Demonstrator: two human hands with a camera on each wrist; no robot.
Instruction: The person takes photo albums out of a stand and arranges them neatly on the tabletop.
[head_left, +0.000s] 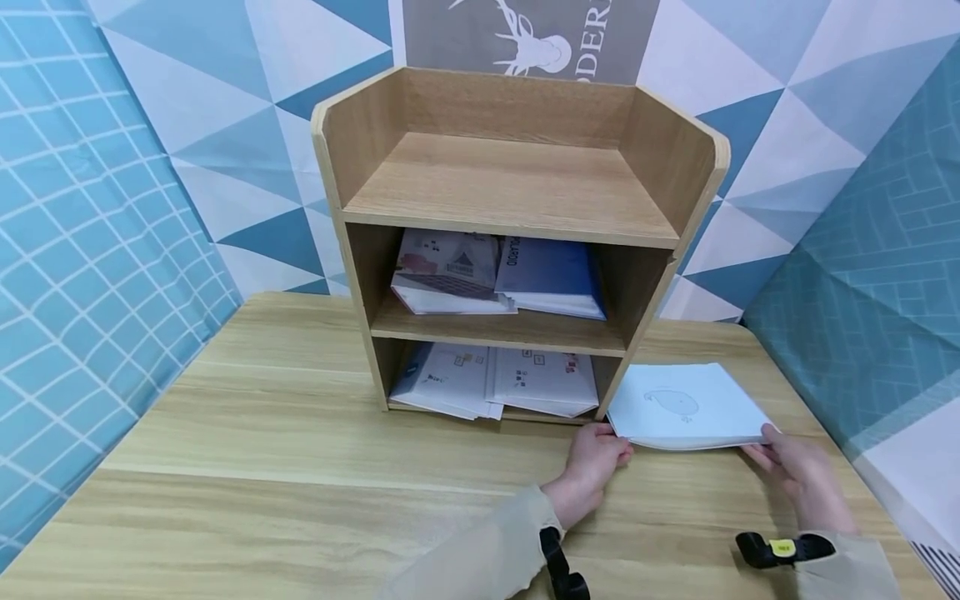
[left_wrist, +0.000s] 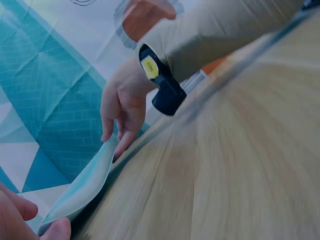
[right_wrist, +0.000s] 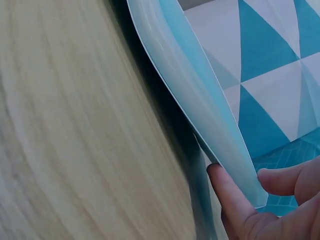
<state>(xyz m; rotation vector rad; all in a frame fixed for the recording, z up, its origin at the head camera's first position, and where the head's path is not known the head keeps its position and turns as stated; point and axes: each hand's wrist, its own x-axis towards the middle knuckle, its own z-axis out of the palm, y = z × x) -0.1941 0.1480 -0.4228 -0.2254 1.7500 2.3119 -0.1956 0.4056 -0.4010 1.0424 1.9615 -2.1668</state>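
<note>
A pale blue book point(head_left: 690, 404) with a whale drawing on its cover is held close over the table at the right of the shelf. My left hand point(head_left: 588, 467) pinches its near left corner, beside the shelf's foot. At the near right corner my right hand point(head_left: 798, 475) grips it, thumb on top and fingers underneath. In the left wrist view the book point(left_wrist: 87, 182) sags between the two hands. The right wrist view shows the thumb and a finger of the right hand point(right_wrist: 280, 210) on either side of the book's edge point(right_wrist: 200, 95).
A wooden shelf unit point(head_left: 517, 187) stands at the back of the table point(head_left: 285, 483). Its middle level holds a laptop-pictured book point(head_left: 450, 267) and blue books point(head_left: 551, 271). White books point(head_left: 543, 375) lie in two piles on the bottom level. Patterned cloth point(head_left: 885, 250) hangs behind.
</note>
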